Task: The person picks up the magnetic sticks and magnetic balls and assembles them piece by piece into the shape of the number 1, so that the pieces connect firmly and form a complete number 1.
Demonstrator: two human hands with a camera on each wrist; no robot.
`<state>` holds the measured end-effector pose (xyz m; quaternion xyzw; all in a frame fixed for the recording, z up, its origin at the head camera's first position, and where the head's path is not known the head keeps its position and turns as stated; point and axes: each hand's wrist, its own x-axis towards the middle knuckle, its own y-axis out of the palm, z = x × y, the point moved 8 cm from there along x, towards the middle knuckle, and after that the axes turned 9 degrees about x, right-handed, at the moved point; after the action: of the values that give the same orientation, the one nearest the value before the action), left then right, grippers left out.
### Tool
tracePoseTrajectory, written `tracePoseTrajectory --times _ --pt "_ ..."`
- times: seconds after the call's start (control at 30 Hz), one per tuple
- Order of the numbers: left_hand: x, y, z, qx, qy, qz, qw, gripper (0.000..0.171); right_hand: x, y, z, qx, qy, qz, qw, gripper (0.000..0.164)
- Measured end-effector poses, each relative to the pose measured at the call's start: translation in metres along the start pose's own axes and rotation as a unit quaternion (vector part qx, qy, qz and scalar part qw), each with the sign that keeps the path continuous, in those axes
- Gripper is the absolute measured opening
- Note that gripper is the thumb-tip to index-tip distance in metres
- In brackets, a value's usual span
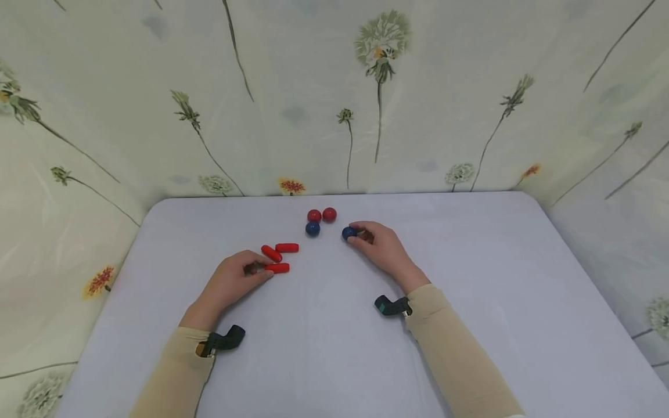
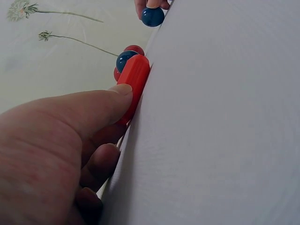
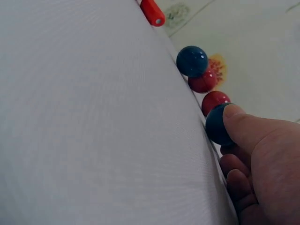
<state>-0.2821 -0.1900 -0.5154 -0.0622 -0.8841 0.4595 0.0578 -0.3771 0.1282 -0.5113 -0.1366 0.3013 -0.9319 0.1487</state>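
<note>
My left hand (image 1: 233, 283) pinches one end of a red rod (image 1: 278, 268) between thumb and fingers, low at the tabletop. Just beyond it lie two more red rods, one slanted (image 1: 271, 253) and one level (image 1: 287, 247). With thumb and fingertips my right hand (image 1: 380, 247) grips a dark blue ball (image 1: 348, 233). Left of that hand, a second blue ball (image 1: 312, 229) rests in front of a red ball (image 1: 314, 216), with another red ball (image 1: 330, 215) beside it. The right wrist view shows the gripped blue ball (image 3: 218, 124) partly covered by the thumb.
A white cloth covers the table (image 1: 324, 348), whose back edge runs close behind the balls. Behind it hangs a pale curtain (image 1: 292, 116) printed with dandelions. Each wrist carries a small black camera, one on the left (image 1: 226, 339) and one on the right (image 1: 391, 305).
</note>
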Motion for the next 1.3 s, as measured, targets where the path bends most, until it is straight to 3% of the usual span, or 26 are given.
tracePoseTrajectory --times 0.57,0.9,1.3 --pt "-0.001 0.002 -0.001 -0.013 -0.007 0.009 0.9999 0.021 -0.002 0.003 -0.004 -0.001 0.004 0.004 1.0 0.04" --pt "0.0 0.0 -0.006 0.019 0.007 0.008 0.9998 0.029 -0.001 0.003 -0.003 0.0 0.006 0.007 1.0 0.041" --pt "-0.001 0.0 -0.026 0.055 -0.015 0.048 0.9972 0.027 0.0 0.002 0.003 -0.002 0.0 0.007 1.0 0.04"
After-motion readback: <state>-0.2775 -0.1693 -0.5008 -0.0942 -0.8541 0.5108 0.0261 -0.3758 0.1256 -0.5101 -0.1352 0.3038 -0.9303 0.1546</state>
